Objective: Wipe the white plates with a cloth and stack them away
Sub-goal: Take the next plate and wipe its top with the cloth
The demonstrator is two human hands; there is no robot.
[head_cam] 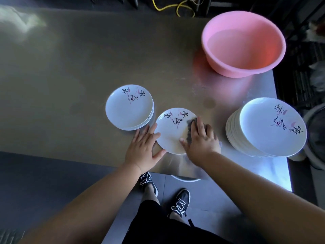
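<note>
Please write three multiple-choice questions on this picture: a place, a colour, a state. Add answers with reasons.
1. Where is the taller stack of plates? A) right of the plate being wiped B) on the floor C) on a chair
2. What colour is the basin? A) blue B) pink C) green
3. What is the right hand doing? A) resting idle B) holding a cup C) pressing a cloth on the plate
Answers: 1 A, it stands to its right; 2 B, its wall is pink; 3 C, it pushes the cloth down.
</note>
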